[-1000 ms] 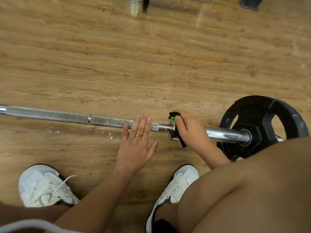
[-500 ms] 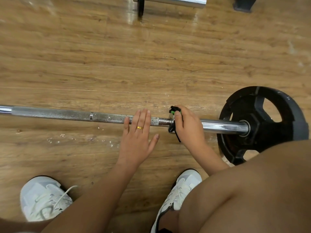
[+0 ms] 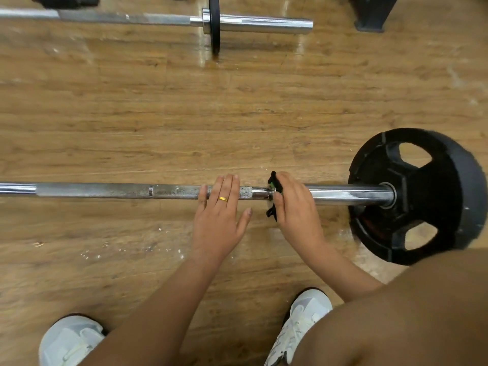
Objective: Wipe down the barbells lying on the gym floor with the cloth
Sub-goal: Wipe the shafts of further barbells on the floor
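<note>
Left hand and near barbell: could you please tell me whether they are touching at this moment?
Touching. The head view shows the left hand laid flat across the near barbell, its straight fingers resting on the knurled shaft with no gap visible.

Long knurled steel barbell (image 3: 92, 190) flat on the wooden floor (image 3: 237, 114), black plate (image 3: 435, 196) at its right end; black-and-green cloth (image 3: 272, 179) bunched at its collar; second steel barbell (image 3: 264, 23) parallel beyond.

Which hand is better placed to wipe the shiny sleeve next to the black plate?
Right. The right hand grips the cloth on the barbell beside the sleeve; the left hand rests flat on the knurled shaft with no cloth.
</note>
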The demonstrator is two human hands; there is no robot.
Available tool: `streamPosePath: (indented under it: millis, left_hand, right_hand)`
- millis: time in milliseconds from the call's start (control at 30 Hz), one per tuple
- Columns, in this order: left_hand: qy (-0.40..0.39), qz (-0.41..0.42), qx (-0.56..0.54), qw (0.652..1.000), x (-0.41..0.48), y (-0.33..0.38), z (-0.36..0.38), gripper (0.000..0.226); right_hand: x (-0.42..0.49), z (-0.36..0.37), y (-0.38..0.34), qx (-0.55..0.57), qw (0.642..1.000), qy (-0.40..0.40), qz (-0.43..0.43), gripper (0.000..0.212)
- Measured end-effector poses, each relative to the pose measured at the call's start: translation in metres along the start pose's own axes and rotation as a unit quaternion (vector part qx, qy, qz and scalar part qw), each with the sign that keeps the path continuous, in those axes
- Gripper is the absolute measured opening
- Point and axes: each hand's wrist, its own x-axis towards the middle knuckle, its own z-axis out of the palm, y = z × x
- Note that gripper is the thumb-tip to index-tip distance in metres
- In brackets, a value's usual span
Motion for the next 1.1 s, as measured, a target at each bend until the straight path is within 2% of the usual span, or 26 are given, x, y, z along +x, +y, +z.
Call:
streamPosePath:
  millis: [167,367,467,567,700,800,933,1000,1067,1100]
  left_hand:
    - [0.012,-0.015,-0.017,1.0,0.002,-0.013,-0.005,0.065]
    - [-0.011,-0.02,-0.025,0.999,0.017,-0.023,-0.007,0.06]
    - [-0.021,-0.016,-0.021,0.999,0.024,-0.025,-0.007,0.06]
    - [-0.016,-0.016,-0.014,1.0,0.031,-0.026,-0.01,0.06]
    - [-0.028,-0.001,0.023,0.999,0.046,-0.041,-0.017,0.061]
    - [-0.072,0.039,0.081,0.993,0.066,-0.077,-0.031,0.069]
    - [-0.159,0.157,0.181,0.958,0.115,-0.129,-0.067,0.084]
    - [-0.226,0.237,0.247,0.912,0.141,-0.141,-0.087,0.088]
    - [-0.287,0.305,0.3,0.857,0.158,-0.148,-0.102,0.077]
    - [-0.305,0.324,0.304,0.842,0.161,-0.152,-0.108,0.077]
  right_hand:
    - [0.037,-0.004,0.001,0.022,0.998,0.0,0.059,0.034]
    - [0.026,0.0,0.001,-0.001,1.0,0.013,0.014,0.038]
    - [0.052,-0.006,0.003,0.007,0.999,-0.012,0.051,0.031]
    - [0.063,-0.005,0.0,0.009,0.998,0.0,0.067,0.029]
    - [0.063,-0.007,0.001,0.014,0.998,-0.007,0.056,0.031]
    - [0.07,-0.01,0.001,0.024,0.998,-0.018,0.059,0.033]
    - [0.075,-0.012,-0.002,0.032,0.997,-0.015,0.069,0.034]
    - [0.079,-0.013,-0.003,0.032,0.996,-0.025,0.078,0.035]
    - [0.082,-0.014,-0.003,0.033,0.995,-0.035,0.083,0.036]
    - [0.084,-0.015,-0.002,0.031,0.995,-0.041,0.083,0.036]
